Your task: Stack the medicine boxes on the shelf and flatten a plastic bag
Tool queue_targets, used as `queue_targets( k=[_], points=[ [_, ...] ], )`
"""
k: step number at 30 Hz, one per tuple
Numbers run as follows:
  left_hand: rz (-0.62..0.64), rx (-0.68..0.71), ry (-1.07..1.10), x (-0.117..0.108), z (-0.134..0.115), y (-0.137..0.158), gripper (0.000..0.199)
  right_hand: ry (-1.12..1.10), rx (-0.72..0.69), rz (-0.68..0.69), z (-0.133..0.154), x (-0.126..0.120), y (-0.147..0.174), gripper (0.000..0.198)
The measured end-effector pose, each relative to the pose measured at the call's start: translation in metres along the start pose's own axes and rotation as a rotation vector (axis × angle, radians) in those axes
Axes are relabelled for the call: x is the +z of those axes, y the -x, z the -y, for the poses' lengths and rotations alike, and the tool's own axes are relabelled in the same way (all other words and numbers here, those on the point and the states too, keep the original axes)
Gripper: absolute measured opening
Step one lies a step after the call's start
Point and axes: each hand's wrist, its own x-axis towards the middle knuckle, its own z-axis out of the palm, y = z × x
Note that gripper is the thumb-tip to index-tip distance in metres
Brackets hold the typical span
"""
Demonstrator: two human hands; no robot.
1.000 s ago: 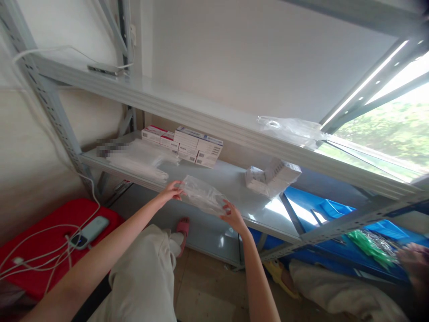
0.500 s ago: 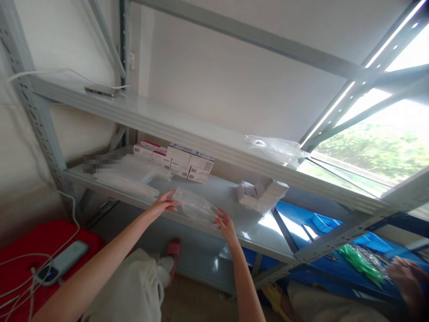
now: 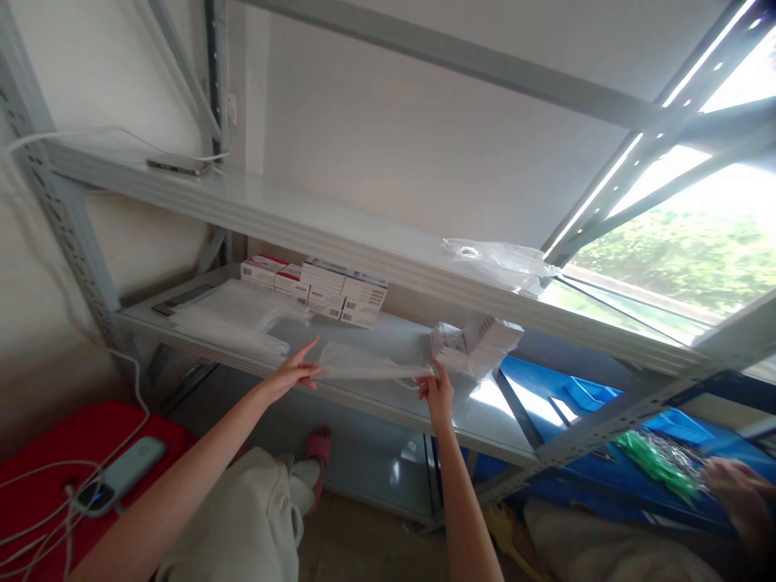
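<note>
Clear plastic made up the bag [image 3: 369, 365] that both hands held stretched over the front of the lower shelf [image 3: 424, 404]. In the head view, the left hand [image 3: 295, 372] pinched one end between thumb and fingers, its forefinger pointing up and away, while the right hand [image 3: 436, 390] gripped the other end with fingers closed on the film. A second before, the bag had been crumpled and slack between hands that sat closer together; half a second before, it was still bunched. By this moment the hands had drawn apart and the bag lay pulled flat and taut, hovering just above the shelf, so the work of smoothing it out looked nearly finished.

Behind it sat a row of small boxes [image 3: 331, 291] against the wall, a stack of flat plastic sheets [image 3: 234, 319] to the left, and a wrapped bundle of boxes [image 3: 476, 343] to the right. Another loose bag [image 3: 500, 260] rested on the upper shelf [image 3: 303, 222]. A phone with white cables lay on a red box [image 3: 42, 461] at lower left.

Whether the stretched bag held anything could not be told; the film was too thin and glary. The printing on the boxes was unreadable. At the right edge another person's hand [image 3: 736, 489] was partly cut off, above a blue tray [image 3: 606, 477] holding green pieces too blurred to name.
</note>
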Motion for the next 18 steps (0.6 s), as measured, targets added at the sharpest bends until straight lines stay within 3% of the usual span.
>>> queue_targets(
  k=[3, 8, 14, 18],
  points=[
    [-0.059, -0.038, -0.003, 0.0, 0.017, 0.005, 0.081, 0.013, -0.057, -0.005, -0.015, 0.003, 0.018, 0.059],
    [-0.026, -0.132, -0.093, 0.001, 0.055, 0.017, 0.073, 0.158, -0.013, 0.216, -0.047, -0.01, 0.04, 0.046],
    [-0.008, -0.089, -0.168, 0.001, 0.072, 0.013, 0.073, 0.126, 0.11, 0.559, -0.047, -0.043, 0.038, 0.031],
    [0.008, -0.097, -0.166, -0.002, 0.079, 0.009, 0.072, 0.157, 0.249, 0.727, -0.042, -0.065, 0.024, 0.051]
  ],
)
